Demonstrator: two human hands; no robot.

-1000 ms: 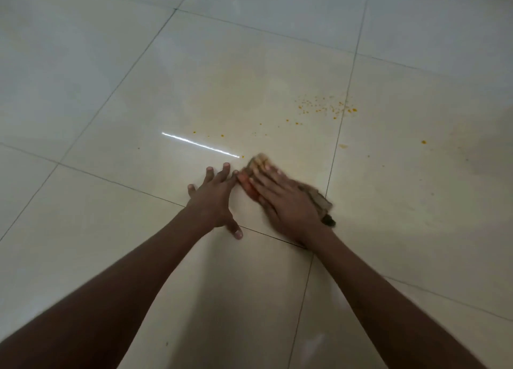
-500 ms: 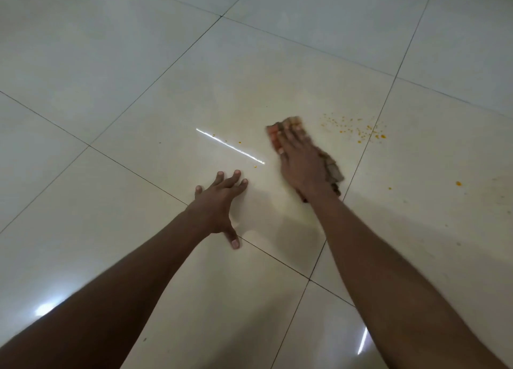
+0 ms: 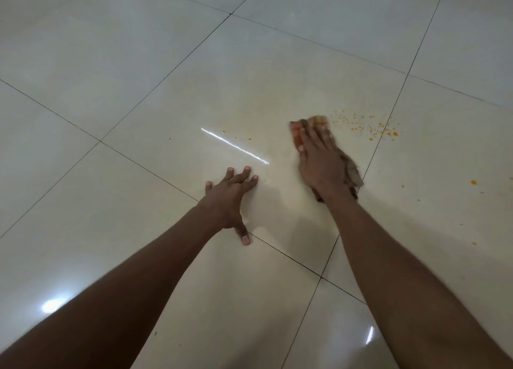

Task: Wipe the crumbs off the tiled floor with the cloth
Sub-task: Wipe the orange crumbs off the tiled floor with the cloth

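The right hand point(image 3: 322, 160), fingers flat, presses the cloth point(image 3: 351, 171) and has slid it far-right, beside the main crumbs point(image 3: 369, 127). The left hand point(image 3: 231, 195), fingers spread, stays braced on the tiled floor point(image 3: 111, 63). The main cluster awaits wiping.

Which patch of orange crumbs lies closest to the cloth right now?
The dense scatter just right of the cloth, along the grout line. The two specks near the light streak and the lone crumb far right lie farther away.

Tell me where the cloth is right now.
In the head view the cloth lies flat on the floor right of centre, pressed under the right hand, just left of the main crumbs.
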